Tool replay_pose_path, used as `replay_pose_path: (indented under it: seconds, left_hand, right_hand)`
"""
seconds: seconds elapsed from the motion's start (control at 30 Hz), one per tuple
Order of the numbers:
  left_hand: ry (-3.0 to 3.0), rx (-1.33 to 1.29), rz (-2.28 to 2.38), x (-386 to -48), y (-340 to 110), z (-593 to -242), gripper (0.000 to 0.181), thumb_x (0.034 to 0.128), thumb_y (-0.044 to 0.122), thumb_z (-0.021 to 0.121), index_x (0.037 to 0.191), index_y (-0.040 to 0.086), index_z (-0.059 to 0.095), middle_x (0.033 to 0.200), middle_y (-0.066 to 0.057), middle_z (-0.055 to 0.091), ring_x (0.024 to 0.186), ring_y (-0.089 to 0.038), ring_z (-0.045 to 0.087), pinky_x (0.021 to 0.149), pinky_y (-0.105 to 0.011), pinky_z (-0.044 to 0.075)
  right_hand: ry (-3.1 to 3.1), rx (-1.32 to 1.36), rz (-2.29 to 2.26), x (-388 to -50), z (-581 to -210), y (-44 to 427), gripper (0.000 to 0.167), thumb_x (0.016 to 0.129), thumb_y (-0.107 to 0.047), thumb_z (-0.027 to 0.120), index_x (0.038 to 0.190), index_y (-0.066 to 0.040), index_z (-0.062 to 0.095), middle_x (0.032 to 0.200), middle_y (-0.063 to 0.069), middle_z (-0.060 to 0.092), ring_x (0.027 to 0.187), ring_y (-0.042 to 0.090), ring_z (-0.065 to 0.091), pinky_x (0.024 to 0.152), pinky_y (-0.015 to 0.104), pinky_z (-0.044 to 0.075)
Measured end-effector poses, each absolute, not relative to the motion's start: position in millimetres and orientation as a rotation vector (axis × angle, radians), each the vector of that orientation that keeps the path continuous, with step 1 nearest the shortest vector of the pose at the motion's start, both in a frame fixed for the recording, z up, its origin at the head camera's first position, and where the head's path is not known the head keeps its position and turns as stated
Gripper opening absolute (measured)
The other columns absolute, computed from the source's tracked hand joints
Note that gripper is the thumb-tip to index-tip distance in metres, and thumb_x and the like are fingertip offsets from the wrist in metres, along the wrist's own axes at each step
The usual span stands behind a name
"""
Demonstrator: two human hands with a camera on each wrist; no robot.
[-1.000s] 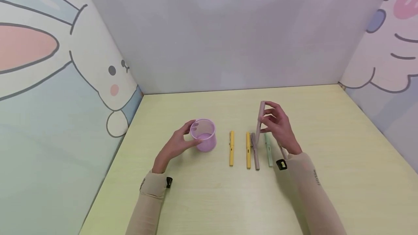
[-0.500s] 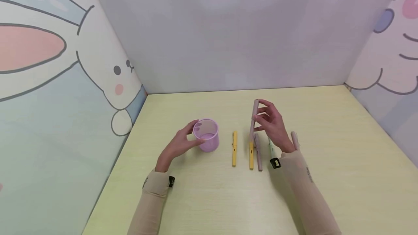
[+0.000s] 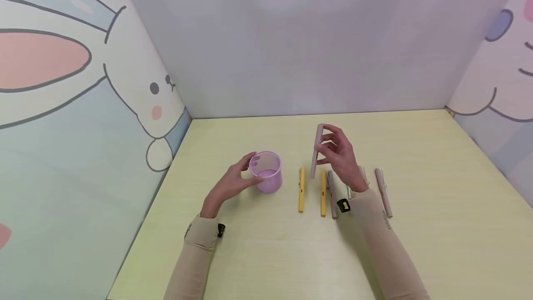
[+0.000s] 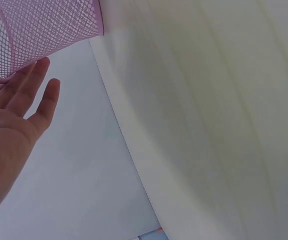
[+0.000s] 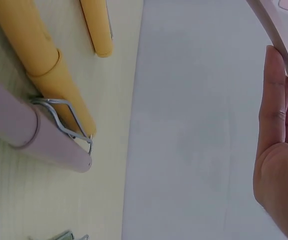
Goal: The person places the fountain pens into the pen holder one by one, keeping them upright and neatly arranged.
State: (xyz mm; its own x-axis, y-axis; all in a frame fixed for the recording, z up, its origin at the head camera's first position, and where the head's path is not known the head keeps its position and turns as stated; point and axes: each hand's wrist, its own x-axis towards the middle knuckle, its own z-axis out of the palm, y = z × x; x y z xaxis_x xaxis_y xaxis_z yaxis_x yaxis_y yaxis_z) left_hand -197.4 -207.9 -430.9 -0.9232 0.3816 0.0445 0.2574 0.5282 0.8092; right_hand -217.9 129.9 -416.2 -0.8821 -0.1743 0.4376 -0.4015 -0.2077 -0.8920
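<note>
My left hand [image 3: 231, 186] holds a pinkish-purple mesh pen cup [image 3: 269, 185] on the table, thumb at its near side and fingers behind. No pens show inside the cup [image 4: 59, 25]. To the right, my right hand [image 3: 342, 159] pinches a mauve pen [image 3: 315, 159] near upright, raised above the table between the cup and the other pens. Below it lie a yellow pen [image 3: 301, 191], a second yellow pen [image 3: 323, 194] and a mauve pen [image 3: 332, 196] close beside that one. A green pen [image 3: 349, 192] is mostly hidden by my right wrist.
Right of my forearm lies another mauve pen [image 3: 384, 193]. One more pen end [image 3: 363, 171] peeks out beside the right wrist, its colour unclear. A pale wooden table [image 3: 266, 253] is enclosed by a grey back wall [image 3: 308, 50] and cartoon-printed side walls.
My right hand has carried the mauve pen leftward, away from above the mauve and yellow pens, toward the cup. My left hand stays on the cup. The whole head view has shifted slightly.
</note>
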Motion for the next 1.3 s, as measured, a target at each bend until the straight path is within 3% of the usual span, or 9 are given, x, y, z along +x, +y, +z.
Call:
replay_pose_path:
  seconds: [0.67, 1.3]
  left_hand:
    - [2.598, 0.57, 1.387, -197.7, -207.7, -430.3, 0.081, 0.0931, 0.035, 0.078, 0.16, 0.014, 0.038, 0.155, -0.011, 0.049, 0.14, -0.036, 0.047, 0.111, -0.06, 0.04]
    - [2.616, 0.537, 1.354, -195.7, -208.2, -430.1, 0.085, 0.0929, 0.04, 0.077, 0.162, 0.013, 0.035, 0.159, -0.011, 0.045, 0.143, -0.036, 0.045, 0.112, -0.061, 0.038]
  right_hand:
    - [-1.784, 0.731, 2.254, -227.1, -418.9, 100.4, 0.053, 0.099, 0.014, 0.057, 0.149, 0.007, 0.039, 0.109, 0.012, 0.056, 0.085, 0.016, 0.063, 0.062, 0.035, 0.062]
    - [-1.748, 0.736, 2.281, -229.5, -414.8, 74.8, 0.054, 0.099, 0.011, 0.059, 0.149, 0.004, 0.04, 0.11, 0.012, 0.057, 0.085, 0.017, 0.062, 0.062, 0.041, 0.063]
